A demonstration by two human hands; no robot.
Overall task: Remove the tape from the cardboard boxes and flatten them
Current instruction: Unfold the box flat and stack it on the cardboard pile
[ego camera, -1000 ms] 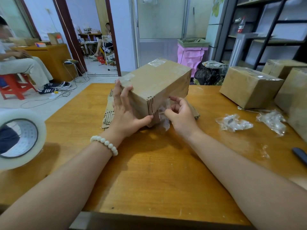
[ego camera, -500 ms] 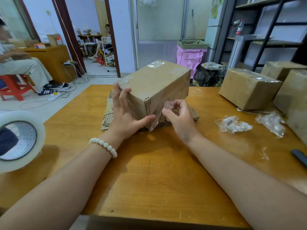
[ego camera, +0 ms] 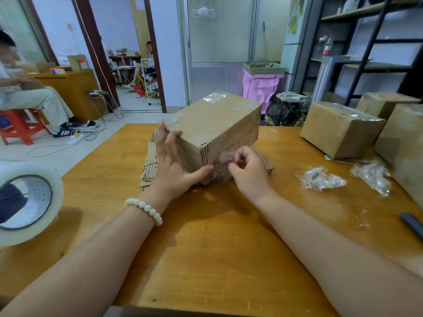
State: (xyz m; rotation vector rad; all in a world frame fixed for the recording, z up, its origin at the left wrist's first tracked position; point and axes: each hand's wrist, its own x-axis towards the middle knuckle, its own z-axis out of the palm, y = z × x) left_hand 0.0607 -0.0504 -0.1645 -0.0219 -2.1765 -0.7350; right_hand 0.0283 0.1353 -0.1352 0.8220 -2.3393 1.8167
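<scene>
Against the cardboard box [ego camera: 217, 124] our left hand [ego camera: 174, 165] presses flat; right hand [ego camera: 249, 172] pinches tape [ego camera: 225, 157] that yanking could snap.

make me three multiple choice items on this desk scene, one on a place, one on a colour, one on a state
1. Where on the wooden table is the big roll of clear packing tape?
A. at its left edge
B. at its right edge
C. on top of a box

2. What colour is the bead bracelet on the left wrist?
A. red
B. white
C. black

3. What is the right hand doing?
A. lying flat on the table
B. holding a pen
C. pinching a strip of clear tape at the near end of the brown cardboard box

Answers:
1 A: the roll fills the view's left side, at the table's edge.
2 B: the round beads are plainly white.
3 C: thumb and fingers close on the strip beside the box's near corner.
</scene>
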